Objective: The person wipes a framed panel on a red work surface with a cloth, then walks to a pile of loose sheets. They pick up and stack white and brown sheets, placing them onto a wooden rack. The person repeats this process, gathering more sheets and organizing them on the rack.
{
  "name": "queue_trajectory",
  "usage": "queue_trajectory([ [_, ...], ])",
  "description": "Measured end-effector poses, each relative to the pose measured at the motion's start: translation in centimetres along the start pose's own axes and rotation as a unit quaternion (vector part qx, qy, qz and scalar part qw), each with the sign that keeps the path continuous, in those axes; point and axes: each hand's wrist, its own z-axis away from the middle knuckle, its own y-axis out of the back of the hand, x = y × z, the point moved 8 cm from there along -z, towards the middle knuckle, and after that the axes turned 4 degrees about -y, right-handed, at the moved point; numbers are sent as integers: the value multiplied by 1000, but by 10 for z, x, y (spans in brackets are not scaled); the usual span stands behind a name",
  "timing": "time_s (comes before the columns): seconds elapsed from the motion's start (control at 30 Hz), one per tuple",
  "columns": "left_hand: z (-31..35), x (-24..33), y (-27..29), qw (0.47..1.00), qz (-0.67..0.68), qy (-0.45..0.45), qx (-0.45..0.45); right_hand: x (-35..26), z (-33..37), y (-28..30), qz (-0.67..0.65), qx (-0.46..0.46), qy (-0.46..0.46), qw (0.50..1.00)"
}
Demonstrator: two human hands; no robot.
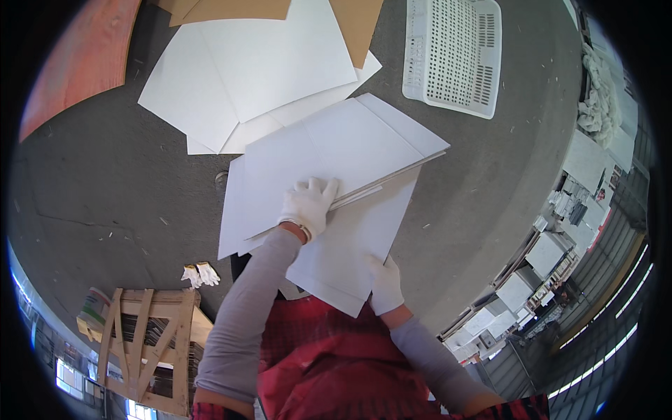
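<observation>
A pile of large white sheets lies fanned out in front of me, its edges crossing at different angles. My left hand, in a white glove, rests on top of the pile near its front edge with fingers spread. Beneath that edge, a lower white sheet slants toward my body. On its right edge, near the front corner, is my gloved right hand, closed on it with the thumb on top; its other fingers are partly hidden. Whether that sheet is a single one, I cannot tell.
More white sheets and brown boards lie beyond the pile. A white perforated basket stands at the far right, a reddish wood-grain board at the far left. Spare gloves lie near a wooden crate.
</observation>
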Motion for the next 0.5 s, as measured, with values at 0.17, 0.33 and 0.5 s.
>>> queue_trajectory([
  [0.17, -7, -19, 28, 999, 39, -15, -1, 25, -7, -23, -63, 2, 90, 994],
  [0.33, -14, -28, 48, 995, 94, -7, 42, 21, -49, -91, 303, -146, 77, 938],
  [0.5, -3, -29, 48, 986, 90, -56, 126, -42, -51, -37, 484, 38, 326, 811],
])
